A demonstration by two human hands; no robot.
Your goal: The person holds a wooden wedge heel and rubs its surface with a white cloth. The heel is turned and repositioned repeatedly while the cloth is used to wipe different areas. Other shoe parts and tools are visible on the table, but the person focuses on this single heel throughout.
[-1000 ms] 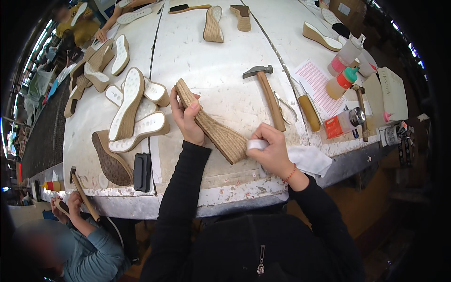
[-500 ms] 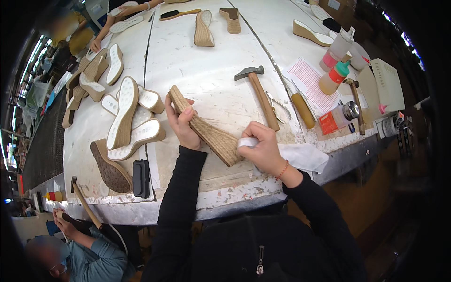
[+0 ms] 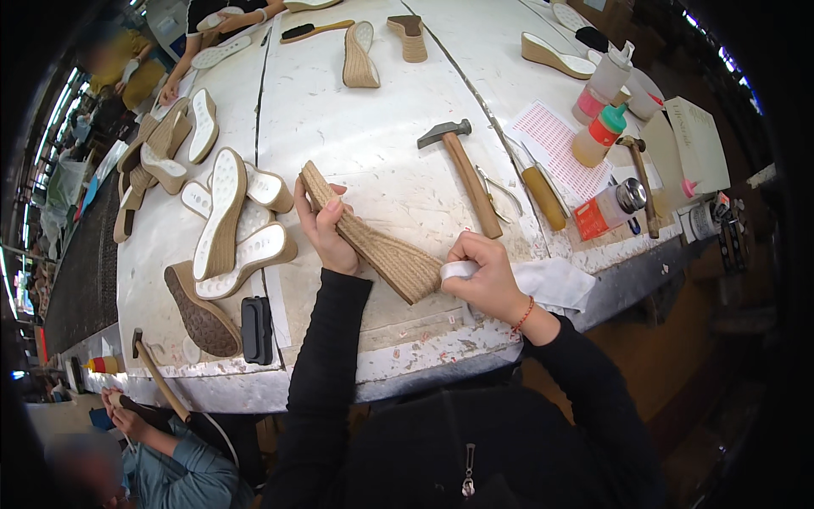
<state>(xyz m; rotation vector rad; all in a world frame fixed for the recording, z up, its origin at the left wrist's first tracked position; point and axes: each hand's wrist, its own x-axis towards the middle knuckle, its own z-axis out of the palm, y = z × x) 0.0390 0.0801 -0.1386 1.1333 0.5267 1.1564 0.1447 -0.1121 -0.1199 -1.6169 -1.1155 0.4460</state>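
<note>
Plainly, the pale desk (image 3: pixel 365 127) fills most of the view, its near edge running just before the person. Toward its left edge lies a heap of white-topped wedge soles (image 3: pixel 222 216). Above the desk's near edge, around the middle, a woven wedge sole (image 3: pixel 381 246) is held aslant, thin toe end toward the far left corner, thick heel end toward the near right one. To the right of the heel, a white cloth (image 3: pixel 555 284) lies by the near edge. A hammer (image 3: pixel 469 182) lies beyond the sole, head toward the far edge. The left hand (image 3: pixel 326 227) grips the sole near its toe end, thumb over the upper side. The right hand (image 3: pixel 482 271) is closed, pinching white fabric just at the heel end; whether that fabric touches it, I cannot tell. A black case (image 3: pixel 256 329) sits near the near edge, left of the left forearm.
</note>
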